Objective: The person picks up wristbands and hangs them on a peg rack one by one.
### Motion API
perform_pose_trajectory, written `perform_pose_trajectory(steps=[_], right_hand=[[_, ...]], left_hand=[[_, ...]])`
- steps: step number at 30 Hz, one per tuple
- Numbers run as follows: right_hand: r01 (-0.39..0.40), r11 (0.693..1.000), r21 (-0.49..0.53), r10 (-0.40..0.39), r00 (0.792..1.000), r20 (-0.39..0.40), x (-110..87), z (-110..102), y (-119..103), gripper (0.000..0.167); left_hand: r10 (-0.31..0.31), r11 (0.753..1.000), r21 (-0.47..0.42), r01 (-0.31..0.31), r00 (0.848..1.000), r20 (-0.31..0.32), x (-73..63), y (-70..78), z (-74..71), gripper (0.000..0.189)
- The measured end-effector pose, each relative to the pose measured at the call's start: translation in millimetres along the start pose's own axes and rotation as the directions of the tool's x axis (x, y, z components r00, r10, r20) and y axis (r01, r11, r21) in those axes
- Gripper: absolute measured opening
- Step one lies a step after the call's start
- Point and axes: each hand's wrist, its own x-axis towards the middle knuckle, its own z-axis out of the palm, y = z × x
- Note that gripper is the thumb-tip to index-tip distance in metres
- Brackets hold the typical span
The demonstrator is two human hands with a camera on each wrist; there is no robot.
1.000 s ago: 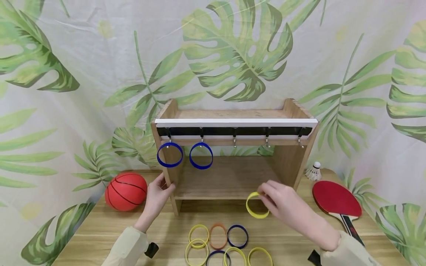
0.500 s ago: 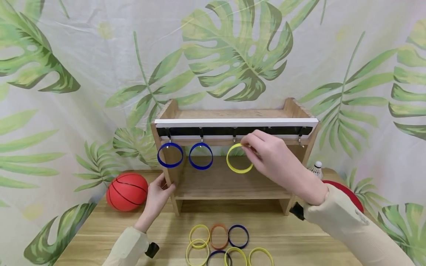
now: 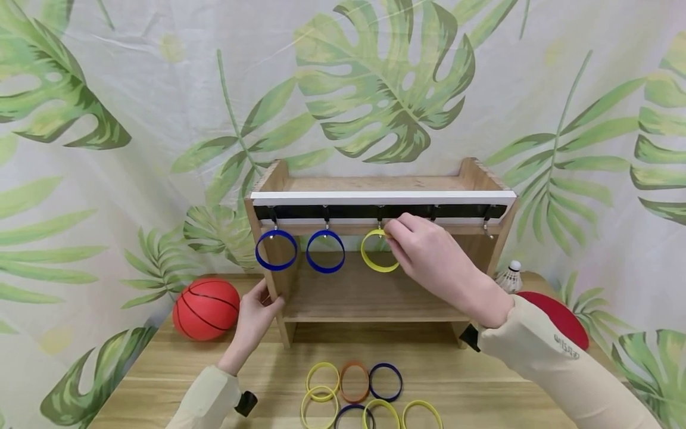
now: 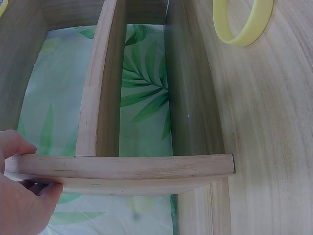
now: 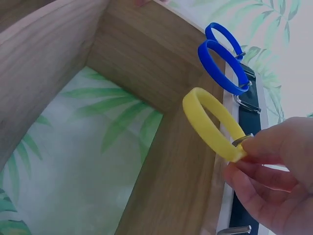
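Note:
My right hand (image 3: 436, 256) pinches a yellow silicone wristband (image 5: 208, 128) between thumb and fingertips at the middle hook of the wooden shelf (image 3: 370, 292). In the right wrist view, the metal hook's tip (image 5: 243, 140) reaches into the band's loop beside my thumb. Two blue wristbands, one on the far left hook (image 3: 276, 268) and one on the second hook (image 3: 325, 271), hang to the left. My left hand (image 3: 254, 319) grips the shelf's left side panel (image 4: 122, 169), thumb on one face and fingers on the other.
Several loose yellow, blue and orange wristbands (image 3: 355, 400) lie on the table before the shelf. A red toy basketball (image 3: 206, 308) sits left of it. On the right are a shuttlecock (image 3: 509, 277) and a red table tennis paddle (image 3: 560, 319), partly behind my right sleeve.
My right hand has lifted the yellow wristband from low in front of the shelf to the middle hook, then shifted it slightly left onto the hook's line. My left hand stays put.

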Motion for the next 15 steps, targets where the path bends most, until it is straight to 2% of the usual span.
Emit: perform_pose_trajectory(steps=[4,8,11,15], right_hand=[[-0.026,1.000,-0.001,0.026,1.000,0.002,-8.8,-6.6,-5.2,0.006],[-0.035,0.999,0.016,0.036,0.999,-0.009,-29.0,-11.1,-10.4,0.010],[-0.043,0.999,0.032,0.042,0.999,0.019,-52.8,-4.9,-11.8,0.014],[-0.091,0.994,0.059,0.084,0.991,0.102,-98.5,22.2,-12.6,0.016]], left_hand=[[-0.008,1.000,-0.002,0.008,1.000,0.000,-0.5,0.4,-0.4,0.041],[-0.008,1.000,0.009,0.008,1.000,-0.006,-1.1,0.4,-0.7,0.042],[0.002,1.000,0.016,-0.002,1.000,-0.010,-0.5,-0.1,-0.8,0.042],[0.019,1.000,0.023,-0.019,1.000,-0.010,0.2,-1.3,-0.2,0.041]])
